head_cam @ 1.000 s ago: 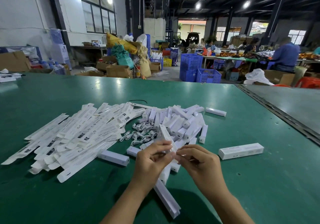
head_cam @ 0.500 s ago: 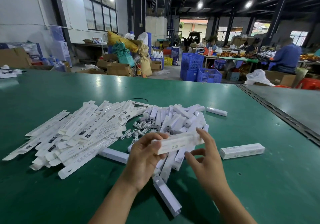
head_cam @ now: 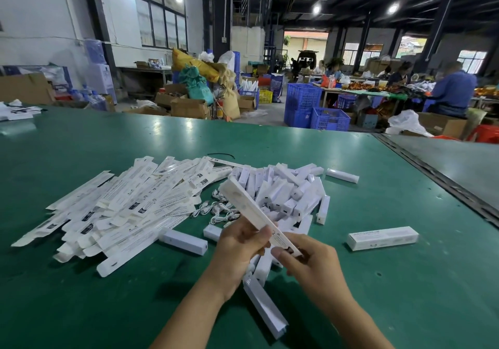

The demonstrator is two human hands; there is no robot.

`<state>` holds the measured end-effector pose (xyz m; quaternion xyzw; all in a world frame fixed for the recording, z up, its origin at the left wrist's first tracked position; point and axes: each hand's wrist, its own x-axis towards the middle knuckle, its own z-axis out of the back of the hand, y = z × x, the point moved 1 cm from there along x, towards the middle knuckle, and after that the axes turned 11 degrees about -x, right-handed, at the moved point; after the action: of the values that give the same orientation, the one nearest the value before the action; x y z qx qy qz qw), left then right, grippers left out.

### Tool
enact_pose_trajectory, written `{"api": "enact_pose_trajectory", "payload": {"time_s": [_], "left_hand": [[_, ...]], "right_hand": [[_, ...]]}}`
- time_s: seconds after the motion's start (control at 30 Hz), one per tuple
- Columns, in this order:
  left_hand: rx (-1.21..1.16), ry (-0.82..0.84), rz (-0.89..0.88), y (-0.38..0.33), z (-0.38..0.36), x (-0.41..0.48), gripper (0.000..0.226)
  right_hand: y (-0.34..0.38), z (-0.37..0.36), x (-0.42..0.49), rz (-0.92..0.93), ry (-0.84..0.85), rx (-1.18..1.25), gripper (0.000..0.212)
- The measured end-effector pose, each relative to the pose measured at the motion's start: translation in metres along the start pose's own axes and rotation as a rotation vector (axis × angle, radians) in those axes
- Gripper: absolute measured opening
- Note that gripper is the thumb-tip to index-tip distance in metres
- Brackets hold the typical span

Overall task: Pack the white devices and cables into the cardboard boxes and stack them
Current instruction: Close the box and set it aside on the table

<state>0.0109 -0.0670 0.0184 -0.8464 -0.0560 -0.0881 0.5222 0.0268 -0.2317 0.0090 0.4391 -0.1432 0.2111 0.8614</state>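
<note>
Box (head_cam: pixel 247 205), long & white, held over table (head_cam: pixel 378 294) in both hands, tilted w/ far end up-left. L hand (head_cam: pixel 240 248) grips its middle; R hand (head_cam: pixel 310 267) pinches near end, prob. at the flap. Behind: flat boxes (head_cam: pixel 121 208) left, cables (head_cam: pixel 216 211) mid, devices (head_cam: pixel 286 192) right. Closed box (head_cam: pixel 382 238) lies apart, far right.
</note>
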Motion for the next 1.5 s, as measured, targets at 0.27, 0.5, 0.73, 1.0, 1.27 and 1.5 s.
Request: {"api": "enact_pose_trajectory", "payload": {"time_s": [0.27,0.5,0.73,1.0,1.27,1.5], "left_hand": [[-0.233,-0.625,-0.128,0.0,0.026,0.013,0.024],[-0.261,-0.812,-0.149,0.005,0.038,0.018,0.024],[-0.278,-0.822,-0.109,0.006,0.037,0.018,0.023],[-0.278,-0.809,-0.103,0.005,0.036,0.018,0.02],[-0.271,-0.799,-0.088,0.005,0.036,0.017,0.02],[-0.269,-0.803,-0.076,0.004,0.033,0.015,0.022]], "right_hand": [[0.002,0.001,-0.005,0.012,0.142,-0.318,0.05],[0.014,-0.011,-0.012,0.108,0.618,-0.49,0.069],[0.008,-0.018,-0.013,-0.049,0.508,-0.22,0.052],[0.004,-0.005,-0.008,0.082,0.544,-0.314,0.048],[0.001,-0.007,-0.004,0.116,0.472,-0.483,0.047],[0.005,-0.013,-0.007,0.081,0.398,-0.633,0.028]]}}
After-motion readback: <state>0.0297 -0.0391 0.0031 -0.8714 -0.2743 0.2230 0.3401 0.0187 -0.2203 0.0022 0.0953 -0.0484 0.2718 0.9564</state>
